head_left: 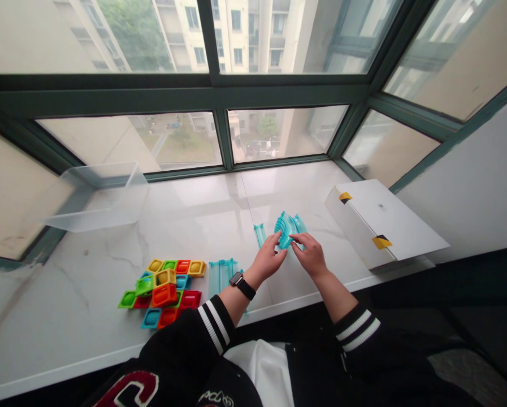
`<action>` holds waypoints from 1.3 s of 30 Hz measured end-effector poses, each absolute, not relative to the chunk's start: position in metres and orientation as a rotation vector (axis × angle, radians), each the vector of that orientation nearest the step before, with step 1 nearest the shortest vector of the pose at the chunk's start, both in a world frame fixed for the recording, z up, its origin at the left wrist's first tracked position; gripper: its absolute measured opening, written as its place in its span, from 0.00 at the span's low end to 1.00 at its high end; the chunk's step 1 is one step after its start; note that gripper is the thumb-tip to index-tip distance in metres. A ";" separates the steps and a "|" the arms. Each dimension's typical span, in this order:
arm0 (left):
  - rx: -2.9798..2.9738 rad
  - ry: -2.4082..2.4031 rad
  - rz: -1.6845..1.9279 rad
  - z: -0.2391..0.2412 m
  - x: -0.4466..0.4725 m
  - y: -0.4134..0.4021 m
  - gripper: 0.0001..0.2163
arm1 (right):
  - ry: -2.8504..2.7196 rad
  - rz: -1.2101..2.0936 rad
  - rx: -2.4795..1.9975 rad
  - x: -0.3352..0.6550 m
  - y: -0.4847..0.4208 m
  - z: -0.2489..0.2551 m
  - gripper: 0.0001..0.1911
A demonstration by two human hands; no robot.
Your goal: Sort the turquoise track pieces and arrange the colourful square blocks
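Observation:
Both my hands meet over a marble window ledge [109, 249]. My left hand [268, 258], with a black watch on the wrist, pinches the near edge of a curved turquoise track piece [286, 228]. My right hand [308, 254] grips the same piece from the right with bent fingers. A straight turquoise track piece [260, 233] lies just left of my hands. Two more straight track pieces [221, 273] lie side by side near my left forearm. A heap of several coloured square blocks [164, 288] sits further left.
A clear plastic tub [100, 195] stands at the back left by the window. A white flat cardboard box [380, 220] with yellow tape lies on the right. The ledge's front edge runs just below my wrists. Window frames close off the back.

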State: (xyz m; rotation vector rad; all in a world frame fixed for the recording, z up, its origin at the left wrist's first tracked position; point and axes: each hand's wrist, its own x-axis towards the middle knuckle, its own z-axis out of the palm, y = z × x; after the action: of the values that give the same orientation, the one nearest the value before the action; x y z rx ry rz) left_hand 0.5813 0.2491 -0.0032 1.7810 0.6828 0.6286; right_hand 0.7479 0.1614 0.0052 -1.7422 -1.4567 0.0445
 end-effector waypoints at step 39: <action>2.350 0.969 0.448 0.003 0.370 0.179 0.11 | -1.684 0.655 -1.582 0.612 0.122 -0.045 0.14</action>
State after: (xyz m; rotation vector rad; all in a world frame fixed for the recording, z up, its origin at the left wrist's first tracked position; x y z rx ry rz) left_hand 0.3703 0.1794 0.0034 2.3500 0.9690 0.4476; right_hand 0.6121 0.1223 -0.0454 -1.5816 -1.6838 0.6547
